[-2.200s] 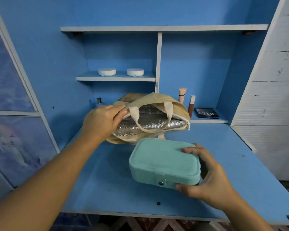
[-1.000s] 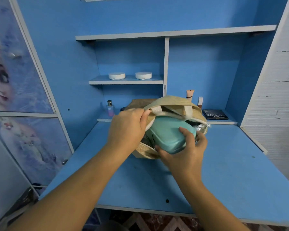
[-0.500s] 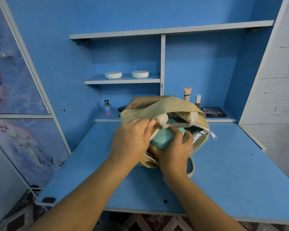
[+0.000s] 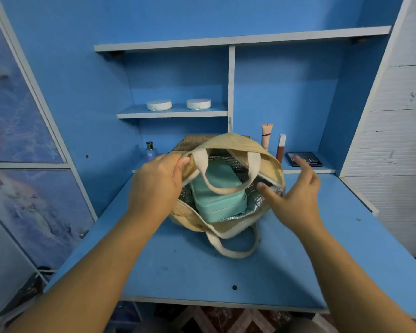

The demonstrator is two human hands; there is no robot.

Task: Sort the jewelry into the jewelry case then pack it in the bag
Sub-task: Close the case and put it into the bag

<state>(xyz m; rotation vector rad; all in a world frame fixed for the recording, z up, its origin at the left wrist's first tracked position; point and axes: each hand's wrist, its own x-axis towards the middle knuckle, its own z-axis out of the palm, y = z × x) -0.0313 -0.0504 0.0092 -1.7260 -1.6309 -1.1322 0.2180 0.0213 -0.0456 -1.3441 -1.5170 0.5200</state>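
Observation:
The closed mint-green jewelry case [image 4: 217,198] lies inside the tan woven bag [image 4: 233,143], which stands open on the blue desk [image 4: 202,267] with its silver lining showing. My left hand [image 4: 157,186] pinches the bag's upper left rim beside a cream handle and holds the mouth open. My right hand [image 4: 296,195] hovers with spread fingers at the bag's right edge, next to the zipper, holding nothing. One cream handle [image 4: 228,246] droops onto the desk in front.
Behind the bag stand a small perfume bottle [image 4: 150,151], a peach tube [image 4: 266,137], a brown lip gloss [image 4: 281,149] and a black palette [image 4: 304,159]. Two white round jars [image 4: 159,105] sit on the upper shelf. A cabinet wall rises left, a white panel right.
My right hand pushed the case fully into the bag, let it go and drew out to the right. My left hand kept hold of the bag's rim.

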